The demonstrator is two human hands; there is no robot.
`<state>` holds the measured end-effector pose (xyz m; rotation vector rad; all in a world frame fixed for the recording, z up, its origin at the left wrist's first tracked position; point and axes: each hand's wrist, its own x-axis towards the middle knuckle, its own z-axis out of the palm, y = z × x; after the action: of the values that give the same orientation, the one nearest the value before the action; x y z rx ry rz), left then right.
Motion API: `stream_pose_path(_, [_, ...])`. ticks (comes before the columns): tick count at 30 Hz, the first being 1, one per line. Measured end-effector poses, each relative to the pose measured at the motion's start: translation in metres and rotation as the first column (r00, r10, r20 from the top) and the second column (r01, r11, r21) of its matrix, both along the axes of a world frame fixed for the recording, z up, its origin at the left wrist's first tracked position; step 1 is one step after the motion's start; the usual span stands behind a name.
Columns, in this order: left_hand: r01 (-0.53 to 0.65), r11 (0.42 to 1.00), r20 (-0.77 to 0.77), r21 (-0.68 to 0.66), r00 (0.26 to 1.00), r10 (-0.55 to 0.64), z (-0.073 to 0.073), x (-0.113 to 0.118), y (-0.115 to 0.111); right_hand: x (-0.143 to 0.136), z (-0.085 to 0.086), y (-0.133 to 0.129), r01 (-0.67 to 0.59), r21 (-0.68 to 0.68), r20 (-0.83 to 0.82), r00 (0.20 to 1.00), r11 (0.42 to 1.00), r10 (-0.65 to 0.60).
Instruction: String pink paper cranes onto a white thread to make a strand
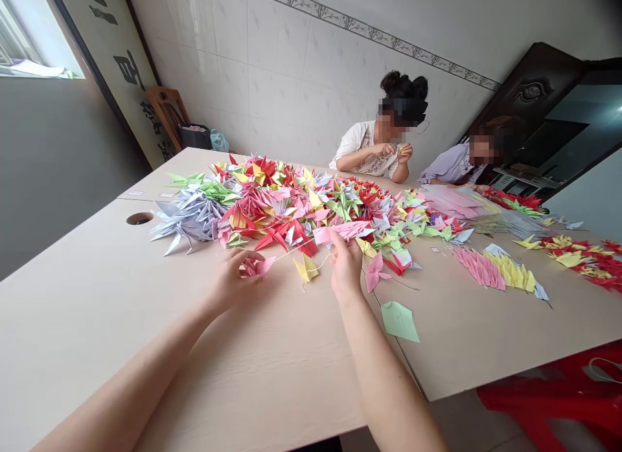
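Bare forearms (383, 374) lay nearest the camera, extended forward above a pale wood-grain table (253, 374). Left hand (230, 277) was curled, palm inward, its fingers closed about a small pink folded-paper piece (262, 265) with pointed tips. Right hand (346, 264) was raised, thumb uppermost, pinching a compact row of overlapping pink folded-paper pieces (348, 230). Thin white string (293, 249) ran taut between the two hands, in front of the heap.

Just beyond the right hand's wrist lay a single pink paper bird (374, 272); nearer the camera, a pale green paper card (400, 321) rested flat beside the right forearm. Behind the hands stood a large mixed heap of red, pink, yellow, green and pale blue folded-paper birds (291, 203). Farther right lay pink and yellow paper rows (486, 271). Across the table sat two people, one with both hands raised at a small yellow item (403, 149). Near a brown wooden chair (168, 112) stood a black container (195, 136) and a bluish plastic bag (219, 141); the bag's contents could not be determined.
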<state>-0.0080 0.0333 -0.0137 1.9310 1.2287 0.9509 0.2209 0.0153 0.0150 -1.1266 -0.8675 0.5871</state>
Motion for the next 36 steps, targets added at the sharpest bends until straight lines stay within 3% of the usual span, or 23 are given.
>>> stream_pose_path(4, [-0.03,0.997,-0.051,0.067,0.998,0.034,0.002,0.003,-0.002,-0.007,0.0,-0.001,-0.011,-0.006,0.013,1.0,1.0,0.011])
stream_pose_path(10, [-0.113,0.987,-0.092,0.117,0.988,0.124,0.003,0.007,-0.005,-0.035,-0.007,-0.008,-0.158,-0.043,0.01,0.987,0.987,0.158])
stream_pose_path(14, [-0.091,0.989,-0.045,0.114,0.994,0.096,0.004,0.009,-0.008,-0.047,-0.013,-0.011,-0.221,-0.05,0.042,0.974,0.974,0.223])
stream_pose_path(21, [-0.023,0.994,0.042,0.107,0.999,0.019,0.007,0.015,-0.014,-0.053,-0.018,-0.015,-0.202,-0.123,0.155,0.963,0.972,0.22])
stream_pose_path(27, [-0.02,0.993,0.067,0.116,0.998,0.012,0.014,0.019,-0.02,-0.063,-0.023,-0.018,-0.264,-0.112,0.142,0.95,0.958,0.278])
stream_pose_path(33, [-0.007,0.96,-0.008,0.28,1.0,0.009,0.012,0.019,-0.021,-0.076,-0.029,-0.022,-0.377,-0.099,0.114,0.915,0.921,0.386])
stream_pose_path(36, [-0.004,0.938,-0.073,0.347,0.997,0.031,0.01,0.018,-0.022,-0.08,-0.031,-0.023,-0.361,-0.136,0.147,0.914,0.923,0.379])
